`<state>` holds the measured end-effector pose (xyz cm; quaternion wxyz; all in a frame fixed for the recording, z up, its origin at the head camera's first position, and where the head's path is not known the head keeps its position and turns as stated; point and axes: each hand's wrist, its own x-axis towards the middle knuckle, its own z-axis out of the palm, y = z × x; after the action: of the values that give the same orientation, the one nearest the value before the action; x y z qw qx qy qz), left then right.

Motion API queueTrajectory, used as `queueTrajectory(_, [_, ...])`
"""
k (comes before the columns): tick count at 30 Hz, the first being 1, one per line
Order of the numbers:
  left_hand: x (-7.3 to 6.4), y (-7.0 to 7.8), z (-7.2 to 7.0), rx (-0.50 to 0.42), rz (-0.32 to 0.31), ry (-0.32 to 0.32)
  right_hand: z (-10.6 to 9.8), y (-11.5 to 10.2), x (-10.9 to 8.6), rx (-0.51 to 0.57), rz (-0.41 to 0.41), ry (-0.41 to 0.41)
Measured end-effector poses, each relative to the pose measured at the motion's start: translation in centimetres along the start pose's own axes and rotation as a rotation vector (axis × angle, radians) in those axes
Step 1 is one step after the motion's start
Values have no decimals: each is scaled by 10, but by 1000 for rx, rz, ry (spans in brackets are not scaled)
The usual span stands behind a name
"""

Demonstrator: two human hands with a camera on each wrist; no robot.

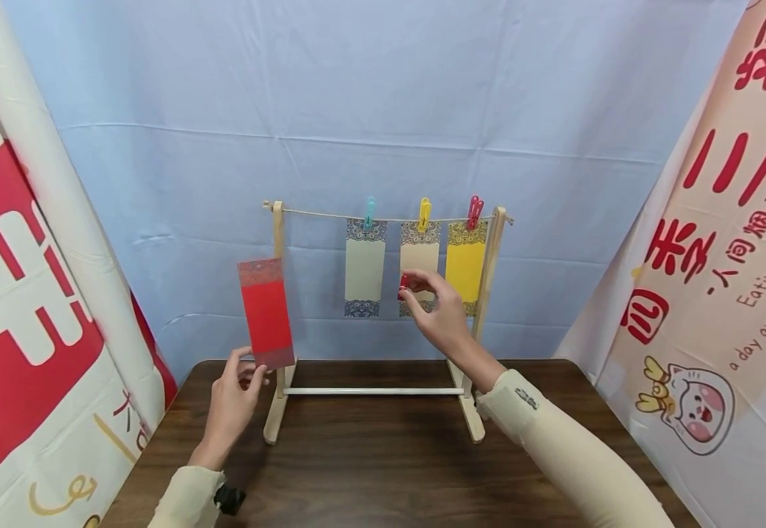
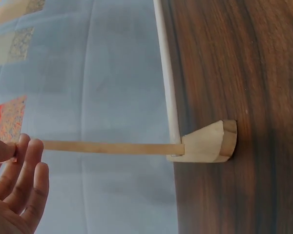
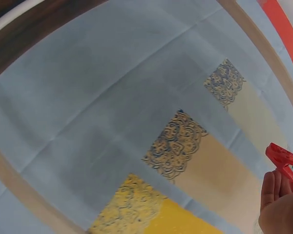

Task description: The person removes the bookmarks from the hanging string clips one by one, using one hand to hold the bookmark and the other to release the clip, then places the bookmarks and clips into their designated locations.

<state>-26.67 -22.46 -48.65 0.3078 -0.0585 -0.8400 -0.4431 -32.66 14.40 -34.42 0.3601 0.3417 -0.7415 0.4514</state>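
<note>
Three hung cards: a grey-green card, a beige card and a yellow card hang from the cord, each under one peg; this share of the work appears done.
Red card: off the cord, slightly tilted, at the post on the left of the wooden stand; judged to be the part left, not yet pegged.
Left hand: thumb and fingers together, pinching the red card near its lower edge.
Right hand: thumb and fingers clamped on a held peg, red, in front of the beige card in the head view.
Cards, counted: four; three on the cord, one in the left hand.
Pegs, counted: four; a teal peg, a yellow peg and a red peg on the cord, one in the right hand.
Stand parts, counted: two upright posts, one white bar low between them.
Support: one dark wood-grain table.
</note>
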Motion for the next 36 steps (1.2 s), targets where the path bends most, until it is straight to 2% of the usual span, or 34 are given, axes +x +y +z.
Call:
queueTrajectory(7, [-7,-5,-8,24,-3,17,-11,4,-17,-63,-20,29])
queueTrajectory(15, [-16,-15,-16,33,-39,12,-26,8,-37,-66,62,-5])
queueTrajectory(28, [-19,-26,-23,94,-62,21,-45,20,-65,-112,105,5])
queueTrajectory(36, [-30,-34,-29,101,-57,26,-57,30,-86,-156,143,17])
